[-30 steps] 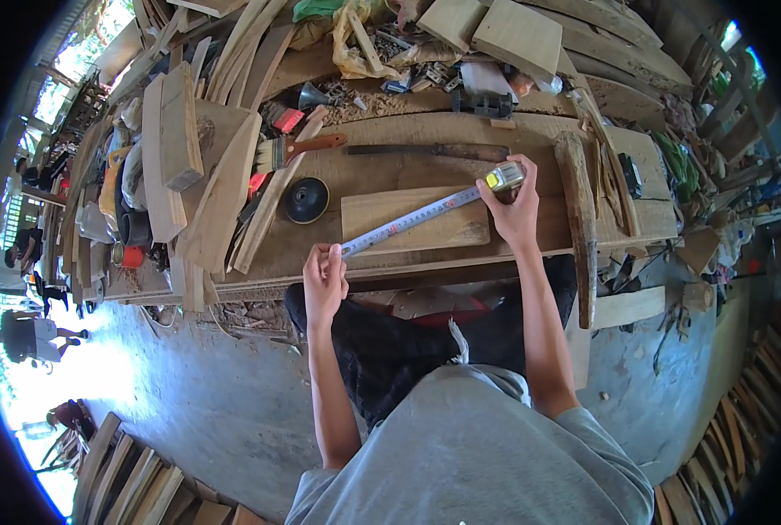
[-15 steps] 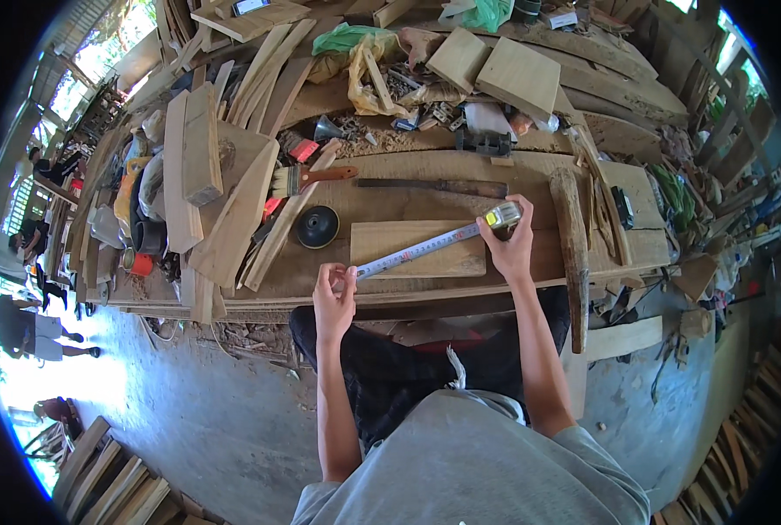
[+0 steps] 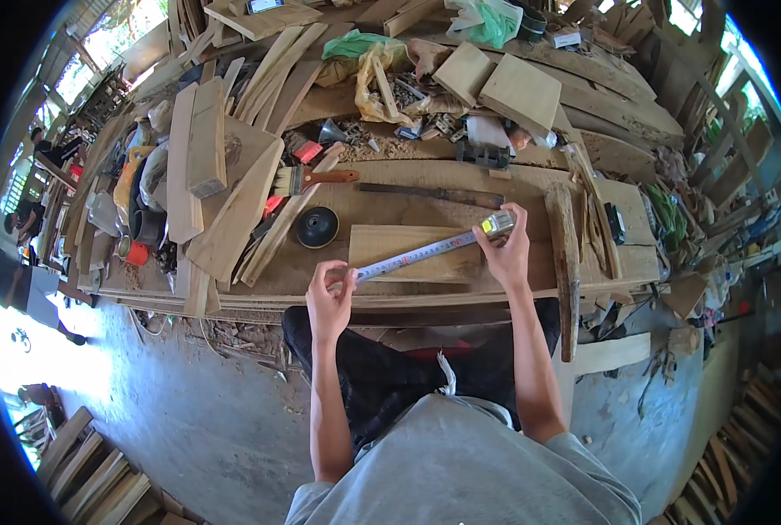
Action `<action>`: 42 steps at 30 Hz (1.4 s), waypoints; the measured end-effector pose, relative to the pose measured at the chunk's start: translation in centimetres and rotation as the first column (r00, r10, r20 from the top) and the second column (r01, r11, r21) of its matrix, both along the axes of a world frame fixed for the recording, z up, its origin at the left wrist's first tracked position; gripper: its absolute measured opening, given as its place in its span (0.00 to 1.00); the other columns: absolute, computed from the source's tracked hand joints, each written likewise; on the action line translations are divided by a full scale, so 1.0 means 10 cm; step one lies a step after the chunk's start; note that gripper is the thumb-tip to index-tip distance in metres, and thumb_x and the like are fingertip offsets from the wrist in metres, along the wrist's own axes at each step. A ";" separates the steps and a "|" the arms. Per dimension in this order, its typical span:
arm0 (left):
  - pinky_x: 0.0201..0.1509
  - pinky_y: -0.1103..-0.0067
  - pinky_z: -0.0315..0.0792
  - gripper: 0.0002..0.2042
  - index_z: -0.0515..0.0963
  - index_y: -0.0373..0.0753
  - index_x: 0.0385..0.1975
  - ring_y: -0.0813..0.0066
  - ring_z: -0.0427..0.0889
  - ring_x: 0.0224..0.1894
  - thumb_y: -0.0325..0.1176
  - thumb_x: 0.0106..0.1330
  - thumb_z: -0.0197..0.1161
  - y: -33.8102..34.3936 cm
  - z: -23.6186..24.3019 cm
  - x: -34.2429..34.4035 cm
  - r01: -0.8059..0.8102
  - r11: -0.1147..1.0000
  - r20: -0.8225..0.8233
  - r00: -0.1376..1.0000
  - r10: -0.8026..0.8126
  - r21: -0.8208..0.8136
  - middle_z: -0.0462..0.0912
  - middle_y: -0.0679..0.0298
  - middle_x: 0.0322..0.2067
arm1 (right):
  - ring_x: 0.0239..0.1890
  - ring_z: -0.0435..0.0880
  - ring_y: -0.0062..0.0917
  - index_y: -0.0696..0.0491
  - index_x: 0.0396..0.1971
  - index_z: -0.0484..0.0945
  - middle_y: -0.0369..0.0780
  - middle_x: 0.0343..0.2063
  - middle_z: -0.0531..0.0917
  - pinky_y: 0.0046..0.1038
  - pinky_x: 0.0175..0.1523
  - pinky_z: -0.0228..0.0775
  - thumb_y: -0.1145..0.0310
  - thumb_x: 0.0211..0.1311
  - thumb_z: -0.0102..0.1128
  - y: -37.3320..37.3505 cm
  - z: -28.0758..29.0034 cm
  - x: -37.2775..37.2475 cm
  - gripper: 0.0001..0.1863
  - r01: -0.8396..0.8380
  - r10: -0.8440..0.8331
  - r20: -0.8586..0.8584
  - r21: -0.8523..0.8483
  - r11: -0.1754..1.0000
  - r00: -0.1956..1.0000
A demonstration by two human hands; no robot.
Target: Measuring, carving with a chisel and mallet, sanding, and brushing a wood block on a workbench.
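The free end of the tape (image 3: 417,255) is hidden by the left hand (image 3: 329,299), which pinches it just off the near left corner of the board (image 3: 412,273). The right hand (image 3: 507,255), beside the board's right end, grips and partly covers the case (image 3: 497,224). Between them the tape slants across the board; contact cannot be determined.

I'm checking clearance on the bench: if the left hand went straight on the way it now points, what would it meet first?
Probably the black round disc, just ahead of the left hand; its height above the bench is unclear, so it might pass over.
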State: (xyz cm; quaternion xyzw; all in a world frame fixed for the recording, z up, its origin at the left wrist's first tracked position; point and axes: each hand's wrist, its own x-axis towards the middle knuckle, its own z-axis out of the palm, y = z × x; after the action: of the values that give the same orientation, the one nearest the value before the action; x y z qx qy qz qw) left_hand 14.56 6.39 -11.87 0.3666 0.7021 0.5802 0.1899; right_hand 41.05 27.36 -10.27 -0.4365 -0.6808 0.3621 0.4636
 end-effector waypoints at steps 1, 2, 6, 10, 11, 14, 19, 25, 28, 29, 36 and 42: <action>0.30 0.81 0.74 0.11 0.81 0.34 0.47 0.82 0.84 0.28 0.34 0.75 0.71 0.01 -0.03 -0.01 -0.034 0.999 0.009 0.999 0.034 -0.001 0.86 0.62 0.27 | 0.38 0.85 0.22 0.53 0.61 0.69 0.40 0.40 0.83 0.26 0.43 0.80 0.70 0.61 0.81 -0.01 0.05 0.01 0.33 0.026 -0.033 0.072 0.090 0.996 0.997; 0.30 0.81 0.73 0.10 0.81 0.34 0.46 0.83 0.82 0.27 0.35 0.76 0.69 0.01 -0.06 -0.03 -0.065 0.998 0.017 0.998 0.065 -0.002 0.85 0.64 0.26 | 0.38 0.84 0.20 0.53 0.60 0.70 0.40 0.40 0.83 0.25 0.42 0.80 0.70 0.61 0.81 -0.03 0.11 0.03 0.32 0.047 -0.073 0.139 0.181 0.982 0.988; 0.31 0.80 0.72 0.09 0.80 0.35 0.44 0.81 0.79 0.26 0.36 0.79 0.65 0.21 0.15 -0.27 0.088 0.996 -0.010 0.996 -0.089 -0.018 0.83 0.64 0.26 | 0.37 0.82 0.16 0.54 0.57 0.72 0.37 0.40 0.82 0.20 0.38 0.78 0.73 0.59 0.82 -0.26 0.27 0.33 0.30 0.273 -0.263 -0.089 0.124 0.954 0.961; 0.33 0.71 0.75 0.08 0.79 0.36 0.43 0.67 0.83 0.26 0.35 0.77 0.65 0.60 0.35 -0.44 0.051 0.986 -0.291 0.952 -0.096 -0.158 0.84 0.58 0.26 | 0.34 0.82 0.14 0.54 0.51 0.74 0.33 0.36 0.81 0.18 0.37 0.76 0.72 0.58 0.84 -0.67 0.21 0.44 0.27 0.292 -0.287 -0.196 -0.006 0.956 0.938; 0.33 0.71 0.75 0.08 0.79 0.36 0.43 0.67 0.83 0.26 0.35 0.77 0.65 0.71 0.33 -0.49 0.048 0.986 -0.288 0.953 -0.093 -0.158 0.84 0.58 0.26 | 0.34 0.82 0.14 0.54 0.51 0.74 0.33 0.36 0.81 0.18 0.37 0.76 0.72 0.57 0.85 -0.76 0.17 0.43 0.28 0.296 -0.296 -0.153 -0.028 0.955 0.943; 0.39 0.59 0.77 0.07 0.75 0.37 0.43 0.48 0.86 0.34 0.33 0.78 0.62 0.93 0.20 -0.53 0.076 0.976 -0.404 0.902 -0.154 -0.202 0.85 0.51 0.29 | 0.35 0.82 0.14 0.56 0.49 0.75 0.34 0.35 0.83 0.18 0.39 0.76 0.68 0.56 0.86 -0.91 0.05 0.46 0.27 0.283 -0.305 -0.139 -0.154 0.947 0.942; 0.39 0.60 0.77 0.06 0.75 0.39 0.45 0.48 0.87 0.36 0.34 0.79 0.60 0.92 0.09 -0.45 0.042 0.977 -0.458 0.878 -0.137 -0.211 0.86 0.53 0.31 | 0.36 0.82 0.14 0.57 0.46 0.75 0.35 0.34 0.83 0.18 0.40 0.78 0.66 0.57 0.86 -1.05 -0.01 0.43 0.27 0.254 -0.296 -0.169 -0.228 0.940 0.940; 0.38 0.61 0.78 0.04 0.77 0.43 0.45 0.51 0.87 0.36 0.35 0.80 0.60 0.86 0.04 -0.27 -0.017 0.992 -0.479 0.877 -0.047 -0.127 0.87 0.57 0.36 | 0.31 0.79 0.10 0.57 0.47 0.74 0.33 0.34 0.83 0.15 0.32 0.70 0.69 0.57 0.86 -1.17 -0.07 0.25 0.27 0.198 -0.216 -0.078 -0.191 0.961 0.973; 0.37 0.62 0.78 0.04 0.78 0.44 0.45 0.54 0.87 0.35 0.35 0.80 0.60 0.84 0.04 -0.25 -0.032 0.990 -0.454 0.890 -0.034 -0.136 0.87 0.59 0.36 | 0.31 0.83 0.15 0.57 0.44 0.75 0.35 0.33 0.86 0.19 0.34 0.75 0.67 0.55 0.86 -1.06 -0.07 0.26 0.26 0.222 -0.250 -0.105 -0.220 0.950 0.963; 0.37 0.63 0.78 0.04 0.79 0.44 0.44 0.55 0.87 0.35 0.35 0.80 0.60 0.83 0.05 -0.25 -0.050 0.989 -0.461 0.887 -0.019 -0.138 0.87 0.59 0.36 | 0.32 0.85 0.18 0.58 0.42 0.76 0.38 0.32 0.87 0.22 0.36 0.77 0.65 0.55 0.87 -1.01 -0.08 0.33 0.26 0.198 -0.207 -0.020 -0.209 0.958 0.978; 0.38 0.65 0.79 0.04 0.79 0.45 0.45 0.57 0.88 0.36 0.35 0.79 0.61 0.78 0.09 -0.27 -0.068 0.986 -0.507 0.862 -0.018 -0.151 0.88 0.61 0.37 | 0.36 0.92 0.28 0.59 0.39 0.77 0.46 0.33 0.91 0.29 0.43 0.82 0.61 0.53 0.87 -0.89 0.12 0.38 0.26 0.108 -0.083 0.148 -0.169 0.980 0.985; 0.38 0.66 0.78 0.05 0.80 0.45 0.45 0.58 0.89 0.35 0.37 0.79 0.61 0.60 0.24 -0.23 -0.118 0.981 -0.556 0.831 0.014 -0.151 0.88 0.62 0.34 | 0.37 0.91 0.27 0.57 0.40 0.77 0.43 0.33 0.91 0.29 0.45 0.82 0.64 0.54 0.86 -0.97 0.14 0.40 0.24 0.159 -0.126 0.187 -0.174 0.972 0.974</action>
State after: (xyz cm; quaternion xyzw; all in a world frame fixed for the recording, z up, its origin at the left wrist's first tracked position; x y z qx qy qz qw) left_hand 12.26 12.44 -9.44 0.4754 0.7884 0.3903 -0.0089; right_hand 45.02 17.64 -8.85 -0.5564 -0.6483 0.3507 0.3836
